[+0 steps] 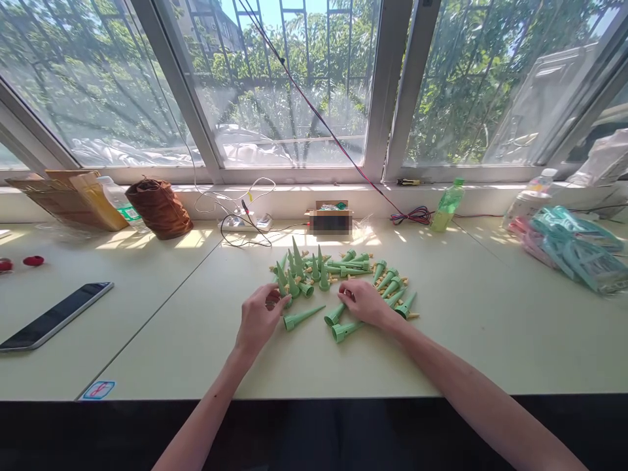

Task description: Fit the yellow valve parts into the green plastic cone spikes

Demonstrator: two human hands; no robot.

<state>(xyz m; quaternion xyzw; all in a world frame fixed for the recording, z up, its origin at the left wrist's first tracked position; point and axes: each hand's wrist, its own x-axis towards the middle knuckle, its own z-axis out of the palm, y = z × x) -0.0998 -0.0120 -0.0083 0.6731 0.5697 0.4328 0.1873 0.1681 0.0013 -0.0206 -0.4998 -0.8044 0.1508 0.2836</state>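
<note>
A cluster of green plastic watering spikes lies on the pale table, several of them upright on their wide ends and others lying flat. My left hand [261, 309] is at the cluster's left edge, thumb and fingers closed round the lower part of an upright watering spike [281, 277]. My right hand [366, 302] reaches over the lying spikes on the right, its fingertips bent together; whatever is between them is hidden. Between the hands a single loose spike [303, 318] lies on its side. Small tan pegs [413, 316] show among the spikes.
A tablet-like device [56, 315] lies at left. Along the window stand a brown leather-like pouch [159, 208], a power strip [245, 221] with cables, a small blurred box [330, 222] and a green bottle [448, 206]. Plastic-wrapped packs [574, 245] lie at right.
</note>
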